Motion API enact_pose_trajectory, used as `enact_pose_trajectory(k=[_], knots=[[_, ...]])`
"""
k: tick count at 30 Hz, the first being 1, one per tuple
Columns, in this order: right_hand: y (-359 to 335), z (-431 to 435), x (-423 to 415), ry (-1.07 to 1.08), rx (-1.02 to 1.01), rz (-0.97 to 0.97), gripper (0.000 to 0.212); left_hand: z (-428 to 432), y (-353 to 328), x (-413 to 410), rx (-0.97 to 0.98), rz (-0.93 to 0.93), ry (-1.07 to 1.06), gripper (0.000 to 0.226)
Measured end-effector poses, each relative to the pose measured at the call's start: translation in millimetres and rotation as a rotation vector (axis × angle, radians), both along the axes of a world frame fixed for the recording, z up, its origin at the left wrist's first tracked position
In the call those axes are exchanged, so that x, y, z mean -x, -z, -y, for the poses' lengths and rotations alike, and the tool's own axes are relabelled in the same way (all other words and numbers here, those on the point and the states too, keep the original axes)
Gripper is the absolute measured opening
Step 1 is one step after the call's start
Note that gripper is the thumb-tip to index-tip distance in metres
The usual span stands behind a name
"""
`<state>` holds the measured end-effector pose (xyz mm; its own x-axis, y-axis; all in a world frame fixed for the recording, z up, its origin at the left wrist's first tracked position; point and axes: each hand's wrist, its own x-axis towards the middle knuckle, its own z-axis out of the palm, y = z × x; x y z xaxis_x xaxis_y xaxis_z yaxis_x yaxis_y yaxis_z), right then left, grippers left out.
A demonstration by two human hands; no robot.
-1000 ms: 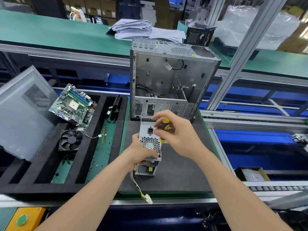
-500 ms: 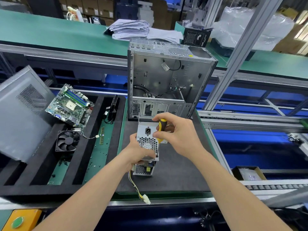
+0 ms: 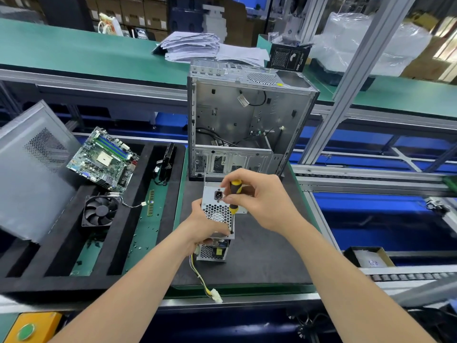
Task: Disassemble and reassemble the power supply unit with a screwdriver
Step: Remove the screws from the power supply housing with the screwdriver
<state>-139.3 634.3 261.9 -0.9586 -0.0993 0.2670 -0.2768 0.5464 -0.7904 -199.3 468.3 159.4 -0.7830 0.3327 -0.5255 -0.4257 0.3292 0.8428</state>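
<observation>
Head view: my left hand (image 3: 205,226) fingers wrap the PSU (image 3: 217,214); my right hand (image 3: 262,201) fingers pinch the screwdriver (image 3: 235,191) on its 5 o'clock screw; cover on.

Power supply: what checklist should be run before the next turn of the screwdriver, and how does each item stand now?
1. Power supply steadied: left hand grips its side. Ok.
2. Power supply stands on the mat. Ok.
3. Screwdriver held: right hand pinches the handle. Ok.
4. Shaft points down at the near corner of the top face. Ok.
5. Tip seated in a screw head: too small to see. Cannot tell.
6. Cable trails to the near edge, clear of the tool. Ok.
</observation>
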Motion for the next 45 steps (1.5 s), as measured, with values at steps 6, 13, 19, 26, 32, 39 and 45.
enact_pose_trajectory(k=[6,13,19,26,32,39,45], knots=[[3.3,6.8,-6.8,0.196,-0.072,-0.082,0.024,0.3,-1.5,-1.1,-0.011,0.014,-0.005,0.105],[-11.2,-7.4,-5.6,-0.257,-0.107,0.127,0.044,-0.2,-2.6,-1.6,-0.01,0.016,-0.01,0.105],[-5.0,-1.2,-7.6,-0.066,-0.096,0.071,0.036,-0.4,-1.7,-1.8,-0.026,0.014,-0.016,0.103],[-0.9,14.9,-17.8,0.237,-0.093,-0.039,0.03,-0.4,-1.3,-2.1,-0.046,0.015,-0.017,0.102],[3.1,26.9,-22.4,0.41,-0.09,-0.025,0.032,-1.0,-2.7,-3.4,-0.046,0.021,-0.016,0.105],[-11.7,5.1,-7.2,-0.065,-0.208,0.078,0.022,-0.5,-4.5,-5.1,-0.024,0.009,-0.014,0.105],[-7.5,-8.9,-3.1,-0.356,0.009,0.234,0.026,-0.3,-3.8,-4.3,0.003,-0.001,-0.007,0.106]])
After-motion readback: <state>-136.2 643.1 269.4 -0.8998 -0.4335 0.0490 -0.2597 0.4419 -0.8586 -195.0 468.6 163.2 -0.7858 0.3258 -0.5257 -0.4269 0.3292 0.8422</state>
